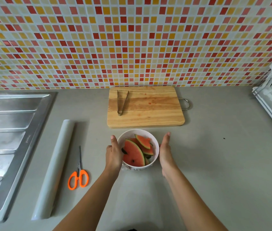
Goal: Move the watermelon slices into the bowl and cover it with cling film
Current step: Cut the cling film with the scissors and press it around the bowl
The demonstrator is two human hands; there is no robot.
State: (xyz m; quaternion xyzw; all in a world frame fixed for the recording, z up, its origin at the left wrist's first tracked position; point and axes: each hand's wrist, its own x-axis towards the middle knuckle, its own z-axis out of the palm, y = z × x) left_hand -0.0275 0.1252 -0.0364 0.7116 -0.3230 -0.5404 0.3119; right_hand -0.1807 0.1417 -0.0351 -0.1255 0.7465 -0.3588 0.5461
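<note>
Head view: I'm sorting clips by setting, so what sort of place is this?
Probably a home kitchen counter: a steel sink, a tiled backsplash and a wooden cutting board.

Bright, even light. A soft shadow lies right of the cling film roll (53, 169); glare on the sink (6, 130). Edges bend outward; centre sharp.
</note>
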